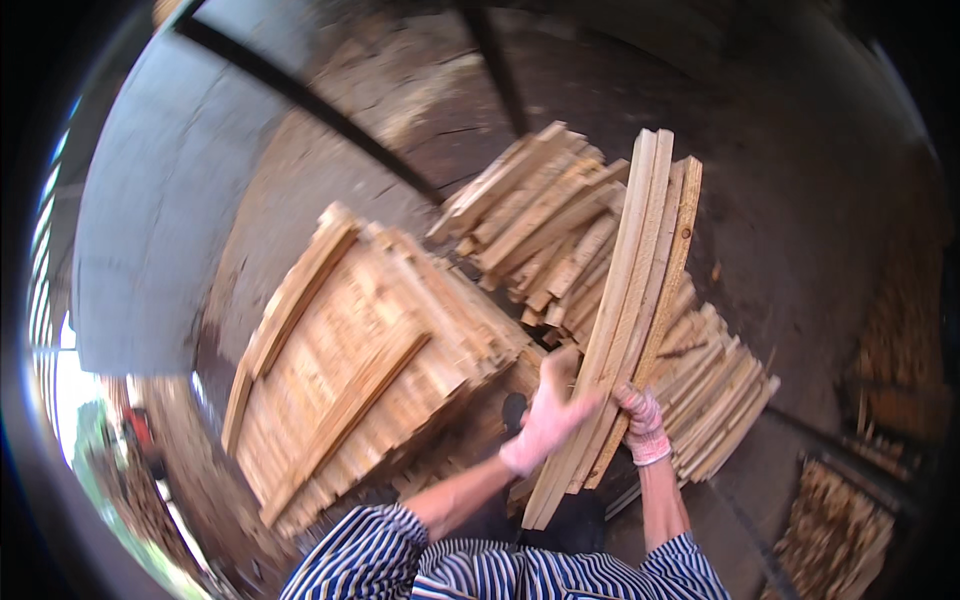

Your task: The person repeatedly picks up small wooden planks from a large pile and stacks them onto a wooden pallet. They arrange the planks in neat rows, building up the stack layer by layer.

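Observation:
Several long wooden slats (pixel 625 290) are held together in front of my body, tilted with their far ends to the right. My right hand (pixel 643 425), in a pink-and-white knit glove, grips the bundle along its right side near the lower end. My left hand (pixel 550 415), in a similar glove and slightly blurred, is at the bundle's left side. Its thumb is spread away, and its fingertips reach the slats. Behind and beneath the bundle lies a loose heap of slats (pixel 540 215), which the bundle partly hides.
To the left is a stack of close-laid slats (pixel 350 350) with crosspieces on top. Another wood pile (pixel 835 530) stands at the lower right. A dark metal post (pixel 310 100) slants across the upper left, beside a large grey curved surface (pixel 180 200).

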Available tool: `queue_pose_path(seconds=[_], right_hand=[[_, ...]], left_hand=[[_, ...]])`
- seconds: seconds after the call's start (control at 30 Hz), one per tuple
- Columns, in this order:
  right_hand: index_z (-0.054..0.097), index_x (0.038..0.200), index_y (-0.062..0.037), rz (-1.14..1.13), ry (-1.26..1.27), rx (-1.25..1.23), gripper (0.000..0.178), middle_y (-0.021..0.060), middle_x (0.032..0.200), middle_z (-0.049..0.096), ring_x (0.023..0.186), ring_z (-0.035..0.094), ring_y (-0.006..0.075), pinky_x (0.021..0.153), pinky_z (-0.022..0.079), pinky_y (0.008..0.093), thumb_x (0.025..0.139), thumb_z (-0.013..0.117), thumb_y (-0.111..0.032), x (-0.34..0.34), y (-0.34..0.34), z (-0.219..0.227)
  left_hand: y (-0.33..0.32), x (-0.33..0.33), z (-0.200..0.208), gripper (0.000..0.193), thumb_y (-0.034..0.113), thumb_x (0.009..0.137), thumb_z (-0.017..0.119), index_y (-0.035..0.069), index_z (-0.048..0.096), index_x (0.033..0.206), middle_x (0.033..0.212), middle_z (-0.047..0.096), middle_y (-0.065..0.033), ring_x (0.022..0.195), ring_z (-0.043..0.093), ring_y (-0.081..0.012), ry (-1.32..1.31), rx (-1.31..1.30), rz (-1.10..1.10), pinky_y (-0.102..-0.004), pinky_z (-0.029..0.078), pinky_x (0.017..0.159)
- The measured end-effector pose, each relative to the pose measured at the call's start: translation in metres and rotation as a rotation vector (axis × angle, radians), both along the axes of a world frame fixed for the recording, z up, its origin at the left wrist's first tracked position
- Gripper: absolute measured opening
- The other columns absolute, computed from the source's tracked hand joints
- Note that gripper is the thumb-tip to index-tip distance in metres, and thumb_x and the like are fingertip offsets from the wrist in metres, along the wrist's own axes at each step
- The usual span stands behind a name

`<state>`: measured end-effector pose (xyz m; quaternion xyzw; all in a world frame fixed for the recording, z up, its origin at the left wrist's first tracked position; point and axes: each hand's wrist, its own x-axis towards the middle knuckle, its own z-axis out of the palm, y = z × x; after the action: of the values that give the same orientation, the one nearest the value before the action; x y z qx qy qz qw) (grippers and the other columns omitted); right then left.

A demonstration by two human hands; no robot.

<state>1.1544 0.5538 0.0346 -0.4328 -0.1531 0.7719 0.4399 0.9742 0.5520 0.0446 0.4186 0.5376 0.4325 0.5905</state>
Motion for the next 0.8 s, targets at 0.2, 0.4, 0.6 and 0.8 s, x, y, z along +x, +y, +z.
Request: queue_pose_path(seconds=[0.2, 0.4, 0.6, 0.8], right_hand=[[0.056, 0.129, -0.0042, 0.190, -0.144, 0.399, 0.063, 0.0021, 0.114, 0.063, 0.103, 0.062, 0.0168, 0.092, 0.052, 0.0345, 0.076, 0.082, -0.026, -0.092, 0.044, 0.142], [0.035, 0.145, -0.0031, 0.483, -0.054, 0.784, 0.094, 0.0118, 0.135, 0.052, 0.124, 0.054, 0.0250, 0.104, 0.048, 0.0387, 0.067, 0.087, -0.016, -0.226, 0.099, 0.242], [0.035, 0.146, -0.0075, 0.493, 0.001, 1.153, 0.097, 0.0070, 0.129, 0.052, 0.128, 0.046, 0.0211, 0.108, 0.042, 0.0394, 0.064, 0.087, -0.011, -0.386, 0.125, 0.307], [0.027, 0.150, -0.0079, 0.918, -0.290, 1.227, 0.107, 0.0116, 0.143, 0.046, 0.130, 0.046, 0.0248, 0.122, 0.025, 0.0418, 0.069, 0.091, -0.032, -0.499, 0.103, 0.195]], left_hand=[[0.055, -0.057, 0.186, 0.093, 0.039, 0.082, 0.085, -0.001, 0.033, 0.148, 0.133, 0.057, -0.0155, 0.120, 0.057, -0.0216, -0.080, 0.079, 0.121, -0.0366, 0.050, 0.102], [0.041, -0.184, 0.332, 0.071, 0.027, 0.087, 0.081, 0.005, 0.043, 0.142, 0.128, 0.062, -0.0131, 0.117, 0.060, -0.0227, -0.090, 0.499, 0.197, -0.0371, 0.053, 0.098], [0.033, -0.343, 0.363, 0.068, 0.027, 0.085, 0.082, 0.003, 0.047, 0.139, 0.122, 0.064, -0.0076, 0.113, 0.059, -0.0155, 0.267, 0.673, 0.252, -0.0337, 0.052, 0.096], [0.003, -0.479, 0.202, 0.091, 0.031, 0.073, 0.090, 0.004, 0.043, 0.146, 0.136, 0.059, -0.0105, 0.123, 0.057, -0.0221, 0.487, 0.422, 0.160, -0.0350, 0.048, 0.104]])
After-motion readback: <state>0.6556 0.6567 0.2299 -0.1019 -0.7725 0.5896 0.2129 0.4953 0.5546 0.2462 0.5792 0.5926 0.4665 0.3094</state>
